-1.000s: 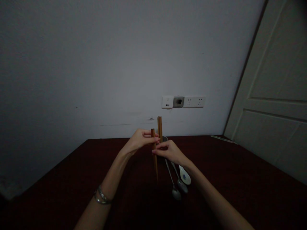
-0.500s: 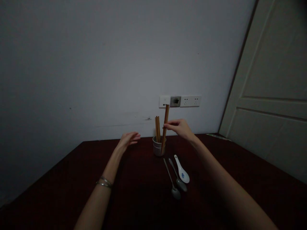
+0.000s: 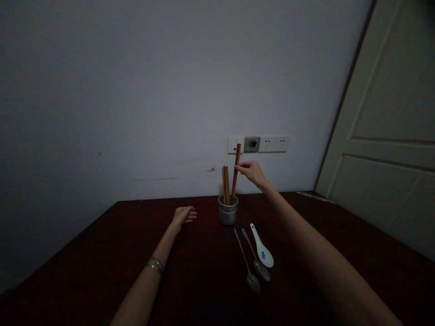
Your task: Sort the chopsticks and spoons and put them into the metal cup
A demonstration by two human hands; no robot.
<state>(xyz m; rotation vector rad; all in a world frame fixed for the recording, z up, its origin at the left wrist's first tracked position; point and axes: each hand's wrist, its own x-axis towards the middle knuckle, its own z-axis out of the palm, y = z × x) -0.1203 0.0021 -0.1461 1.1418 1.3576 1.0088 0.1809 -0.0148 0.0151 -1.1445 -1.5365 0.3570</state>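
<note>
My right hand [image 3: 252,172] pinches reddish-brown chopsticks [image 3: 237,156] at about mid-length; how many are in the pinch is hard to make out. Their lower ends are inside a metal cup [image 3: 228,215], at its right side. Other, lighter wooden chopsticks [image 3: 225,185] stand upright in the same cup. My left hand [image 3: 184,214] is over the table left of the cup, fingers loosely bent and apart, holding nothing. In front of the cup lie two metal spoons, one long and thin [image 3: 245,260], one broader [image 3: 257,260], beside a white soup spoon [image 3: 262,249] with a blue mark.
The dark red table [image 3: 102,253] reaches back to a grey wall [image 3: 152,99]. Sockets and a switch plate [image 3: 273,144] are on the wall behind my right hand. A pale panelled door [image 3: 384,149] stands at the right.
The chopsticks in my right hand have gone from in front of the cup to inside its rim. My left hand has lowered slightly. The view has shifted a little.
</note>
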